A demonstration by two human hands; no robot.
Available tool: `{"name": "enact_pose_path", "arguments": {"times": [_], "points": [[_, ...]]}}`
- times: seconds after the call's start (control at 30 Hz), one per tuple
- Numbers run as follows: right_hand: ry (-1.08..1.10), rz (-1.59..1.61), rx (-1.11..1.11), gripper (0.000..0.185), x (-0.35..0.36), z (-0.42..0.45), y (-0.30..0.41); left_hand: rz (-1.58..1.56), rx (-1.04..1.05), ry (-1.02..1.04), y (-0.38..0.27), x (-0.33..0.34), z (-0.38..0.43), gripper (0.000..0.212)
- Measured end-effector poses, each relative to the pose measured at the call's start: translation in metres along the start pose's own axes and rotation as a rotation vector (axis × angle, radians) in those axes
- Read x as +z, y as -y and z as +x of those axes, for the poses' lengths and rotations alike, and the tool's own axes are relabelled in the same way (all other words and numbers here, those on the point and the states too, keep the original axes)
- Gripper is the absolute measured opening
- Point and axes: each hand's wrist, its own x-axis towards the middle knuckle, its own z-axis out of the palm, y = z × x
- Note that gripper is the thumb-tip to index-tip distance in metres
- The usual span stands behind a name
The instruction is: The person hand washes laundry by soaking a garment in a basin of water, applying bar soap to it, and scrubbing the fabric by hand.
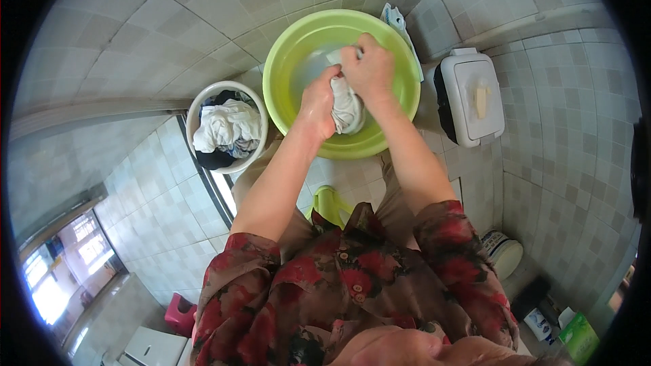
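Both of my hands are gripping a wet white cloth (pixel 347 107) above a large lime-green plastic basin (pixel 285 46). My left hand (pixel 319 101) holds it at the middle, with a bunched length hanging down beside the palm. Close by on the upper right, my right hand (pixel 370 67) is a fist around the cloth's other end, a bit of white showing at the fingers. Cloudy water (pixel 311 63) lies in the bottom of the basin. How the cloth is folded inside my fists is hidden.
Left of the basin stands a white bucket (pixel 190 127) heaped with clothes (pixel 229 124). At right is a white lidded bin (pixel 465 96) with a yellowish bar (pixel 480 101) on its lid. A white packet (pixel 394 18) leans behind the basin. A green plastic stool (pixel 328 203) shows between my knees.
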Motion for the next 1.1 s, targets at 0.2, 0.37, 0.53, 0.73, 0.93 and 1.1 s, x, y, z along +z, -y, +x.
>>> {"name": "enact_pose_path", "arguments": {"times": [0.2, 0.37, 0.53, 0.73, 0.93, 1.1], "points": [[0.497, 0.678, 0.186, 0.036, -0.045, 0.015, -0.016, -0.287, 0.137, 0.209, -0.057, -0.021, -0.008, 0.028], [1.011, 0.524, 0.155, 0.044, -0.071, 0.016, -0.029, -0.335, 0.257, 0.264, -0.072, -0.040, -0.011, 0.027], [0.811, 0.817, 0.241, 0.031, -0.074, 0.015, -0.042, -0.288, 0.348, 0.139, -0.079, -0.037, -0.021, 0.024], [0.483, 1.447, 0.320, 0.014, -0.056, 0.012, -0.005, -0.007, 0.482, -0.023, -0.057, -0.029, -0.007, 0.025], [0.215, 0.571, -0.581, 0.013, -0.005, -0.066, 0.060, 0.794, 0.750, -0.336, -0.028, -0.059, 0.024, 0.028], [0.097, 0.235, -0.025, 0.022, 0.004, -0.009, 0.021, 0.551, 0.438, -0.185, -0.003, -0.018, 0.021, 0.034]]}}
